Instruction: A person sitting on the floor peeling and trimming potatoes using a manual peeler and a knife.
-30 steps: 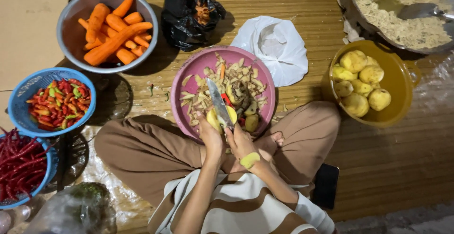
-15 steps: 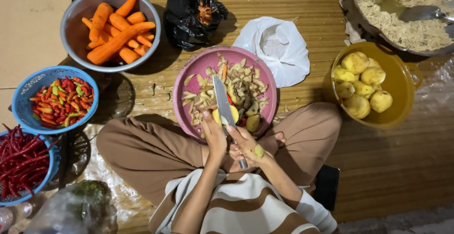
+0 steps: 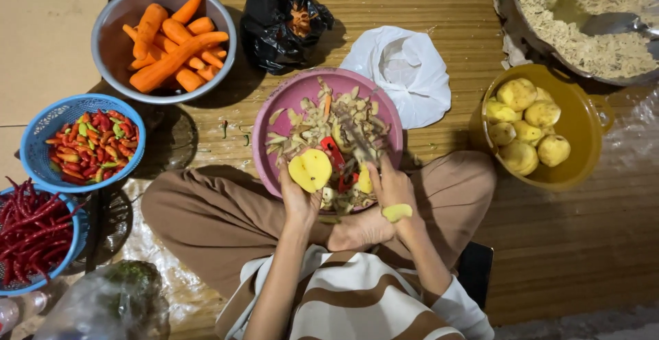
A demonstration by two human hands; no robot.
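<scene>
Left hand (image 3: 300,199) reached forward, fingers curled around a smooth, pale-yellow peeled potato (image 3: 310,170) above the pink plastic bowl (image 3: 288,99) of curled peelings. Right hand (image 3: 390,187) gripped a blurred knife (image 3: 353,137), fingers closed.

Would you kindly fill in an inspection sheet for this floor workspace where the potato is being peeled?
Surface: wooden floor, a few scraps near the pink basin.
Job's things: half-peeled potato in the left hand; red-handled knife, blurred, in the right hand; pink basin full of peelings; yellow pot of peeled potatoes.
Clutter: metal bowl of carrots; two blue baskets of chillies; black bag; white bag; pan of rice with a spoon.
Grippers: both hands over the basin, each closed on its item.
Cables: nothing seen.
Surroundings: person's crossed legs; clear plastic bag at lower left.
</scene>
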